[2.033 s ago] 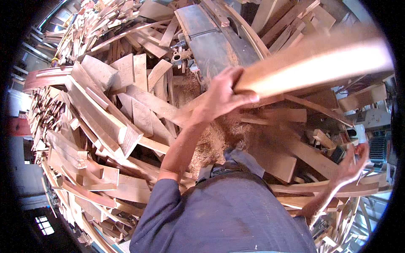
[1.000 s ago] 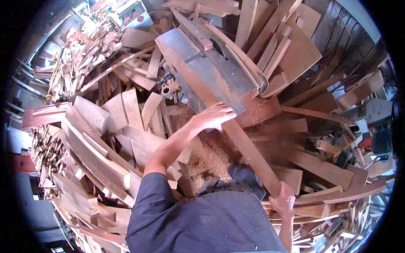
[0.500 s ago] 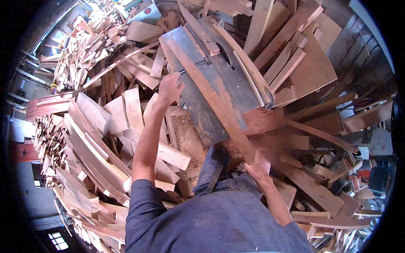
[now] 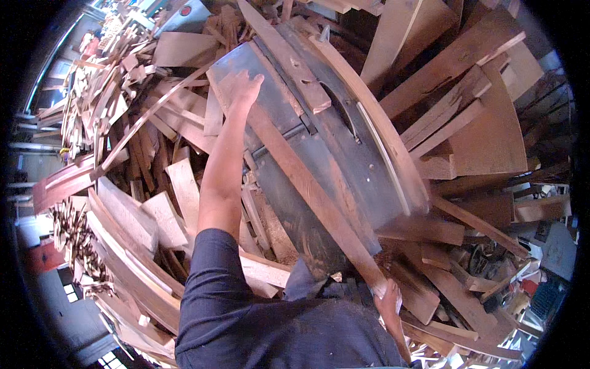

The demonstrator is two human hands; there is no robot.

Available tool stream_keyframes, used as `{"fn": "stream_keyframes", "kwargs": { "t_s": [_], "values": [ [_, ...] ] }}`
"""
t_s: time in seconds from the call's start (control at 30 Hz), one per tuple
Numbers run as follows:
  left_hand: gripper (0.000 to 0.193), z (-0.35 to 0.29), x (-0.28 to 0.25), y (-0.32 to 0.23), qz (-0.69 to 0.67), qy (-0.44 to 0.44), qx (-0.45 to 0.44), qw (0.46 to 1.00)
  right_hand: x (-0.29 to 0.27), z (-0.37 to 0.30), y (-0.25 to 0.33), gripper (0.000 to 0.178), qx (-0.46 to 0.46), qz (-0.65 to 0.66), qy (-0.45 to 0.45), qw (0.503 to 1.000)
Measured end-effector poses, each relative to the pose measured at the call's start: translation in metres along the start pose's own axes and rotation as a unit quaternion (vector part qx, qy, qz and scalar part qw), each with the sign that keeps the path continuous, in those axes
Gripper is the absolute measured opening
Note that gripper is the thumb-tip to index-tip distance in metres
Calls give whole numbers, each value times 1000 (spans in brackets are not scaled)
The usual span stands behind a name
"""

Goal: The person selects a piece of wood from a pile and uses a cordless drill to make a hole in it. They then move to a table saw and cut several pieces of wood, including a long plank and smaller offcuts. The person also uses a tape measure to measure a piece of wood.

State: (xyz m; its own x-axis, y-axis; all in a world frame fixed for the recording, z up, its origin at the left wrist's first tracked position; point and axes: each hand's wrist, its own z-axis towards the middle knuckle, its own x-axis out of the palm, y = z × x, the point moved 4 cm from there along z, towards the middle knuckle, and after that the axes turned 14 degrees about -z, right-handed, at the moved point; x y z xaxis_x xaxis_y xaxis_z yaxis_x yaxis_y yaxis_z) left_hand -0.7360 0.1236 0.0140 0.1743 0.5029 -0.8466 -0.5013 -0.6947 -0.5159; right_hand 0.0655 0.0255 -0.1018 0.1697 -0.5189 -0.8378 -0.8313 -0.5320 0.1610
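A long narrow wooden plank (image 4: 301, 178) lies slanting across a dark metal machine table (image 4: 295, 240), one end toward my body. Near the plank's far end, my left hand (image 4: 241, 91) is closed over it, its arm stretched forward; some of the fingers blend with the wood. My right hand (image 4: 388, 302) grips the near end, low beside my right hip. To the right of the plank, a second rough wooden board (image 4: 295, 64) rests on the table, beside a dark curved part (image 4: 343, 104) that I cannot make out fully.
Offcuts and boards (image 4: 157, 215) are heaped along the left side. Wide panels (image 4: 485, 135) lean at the right, and more planks (image 4: 442, 270) lie below them. A pale curved strip (image 4: 375, 117) runs along the table's right edge. Sawdust (image 4: 276, 227) lies near the table's left side.
My left hand has moved forward from beside the table onto the plank's far part. My right hand now shows lower, still at the near end. The whole view has shifted.
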Motion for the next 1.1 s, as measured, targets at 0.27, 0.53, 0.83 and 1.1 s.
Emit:
{"fn": "stream_keyframes", "kwargs": {
  "t_s": [0.27,0.53,0.83,1.1],
  "values": [
    [77,142,138,1,-69,31,-40,996,-41,-25,37,87,116,12,-54,992],
    [102,183,198,-27,-98,49,-127,986,-40,-53,31,72,301,87,-113,943],
    [65,154,129,-3,-474,-52,-119,871,-21,-51,-15,53,343,129,-129,922],
    [45,2,-9,-63,-669,-33,-104,735,-25,16,-57,38,206,130,-286,927]
  ]
}}
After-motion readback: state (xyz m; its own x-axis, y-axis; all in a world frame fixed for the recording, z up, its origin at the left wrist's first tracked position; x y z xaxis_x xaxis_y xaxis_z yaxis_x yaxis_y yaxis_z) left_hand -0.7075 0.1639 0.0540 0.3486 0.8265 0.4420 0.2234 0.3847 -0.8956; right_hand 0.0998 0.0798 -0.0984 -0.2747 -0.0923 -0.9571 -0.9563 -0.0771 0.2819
